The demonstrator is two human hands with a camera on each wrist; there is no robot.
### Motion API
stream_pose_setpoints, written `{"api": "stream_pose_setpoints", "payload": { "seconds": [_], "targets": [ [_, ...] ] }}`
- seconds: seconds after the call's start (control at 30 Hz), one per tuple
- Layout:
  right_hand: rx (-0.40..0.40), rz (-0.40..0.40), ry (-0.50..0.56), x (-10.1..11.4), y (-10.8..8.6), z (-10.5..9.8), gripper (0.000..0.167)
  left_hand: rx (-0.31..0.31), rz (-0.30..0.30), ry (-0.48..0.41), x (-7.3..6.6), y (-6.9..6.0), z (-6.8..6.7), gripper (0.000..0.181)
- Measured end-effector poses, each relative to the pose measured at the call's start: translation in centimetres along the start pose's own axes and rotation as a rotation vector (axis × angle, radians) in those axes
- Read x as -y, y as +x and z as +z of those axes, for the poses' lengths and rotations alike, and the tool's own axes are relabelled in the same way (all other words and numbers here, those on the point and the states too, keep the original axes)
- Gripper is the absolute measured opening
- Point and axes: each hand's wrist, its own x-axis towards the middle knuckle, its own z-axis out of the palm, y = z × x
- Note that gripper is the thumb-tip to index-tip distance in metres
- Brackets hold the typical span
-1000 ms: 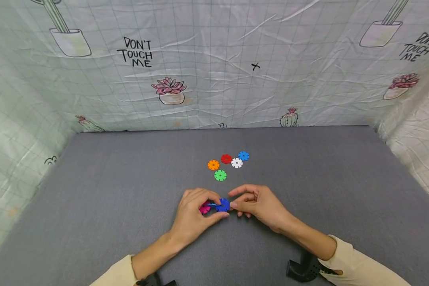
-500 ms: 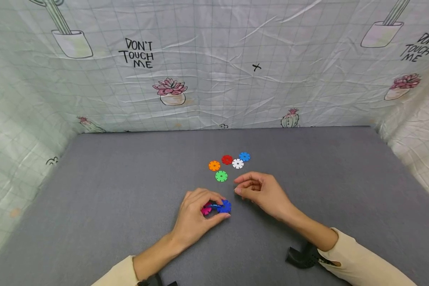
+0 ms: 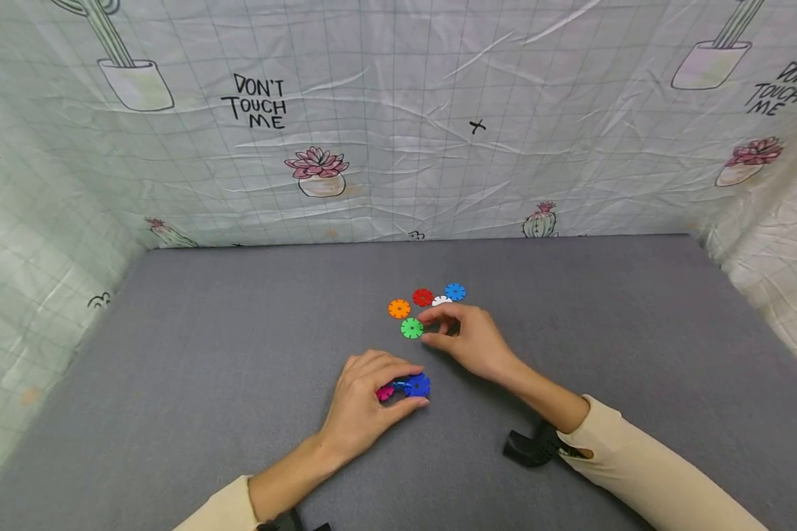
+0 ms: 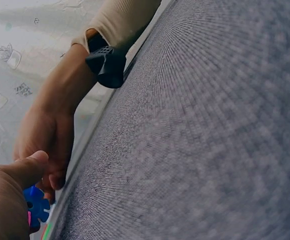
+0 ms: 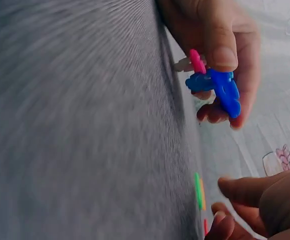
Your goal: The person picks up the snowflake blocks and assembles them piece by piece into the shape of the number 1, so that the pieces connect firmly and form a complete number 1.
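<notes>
My left hand (image 3: 368, 394) grips a joined cluster of notched discs between thumb and fingers; a dark blue disc (image 3: 418, 385) and a pink disc (image 3: 385, 392) show in the head view. In the right wrist view a lighter blue piece (image 5: 199, 81) and a whitish piece (image 5: 183, 65) also belong to the held group. My right hand (image 3: 473, 339) is at the right edge of a green disc (image 3: 412, 328) lying on the table, its thumb and forefinger apart; whether it touches the disc I cannot tell. The fingers partly cover a white disc (image 3: 441, 300).
Beyond the green disc lie an orange disc (image 3: 399, 309), a red disc (image 3: 423, 297) and a light blue disc (image 3: 455, 292) on the grey table (image 3: 252, 317). A patterned cloth (image 3: 398, 88) hangs behind the table and at both sides.
My right hand has moved away from the held cluster, forward and to the left, to the green disc. My left hand keeps its grip in nearly the same place.
</notes>
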Motion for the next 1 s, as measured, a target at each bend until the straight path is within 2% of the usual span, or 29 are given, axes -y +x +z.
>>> {"api": "stream_pose_setpoints", "payload": {
  "seconds": [0.43, 0.77, 1.0],
  "targets": [
    [-0.021, -0.046, -0.137, -0.1, 1.1, 1.3, 0.027, 0.029, -0.025, 0.012, -0.2, 0.1, -0.2, 0.034],
    [-0.007, -0.055, -0.175, 0.1, 1.3, 1.6, 0.030, 0.022, -0.023, 0.021, -0.1, 0.0, -0.1, 0.034],
    [0.010, -0.023, -0.171, 0.5, 1.3, 1.4, 0.029, 0.032, -0.030, 0.026, -0.2, 0.1, -0.2, 0.034]
  ]
}}
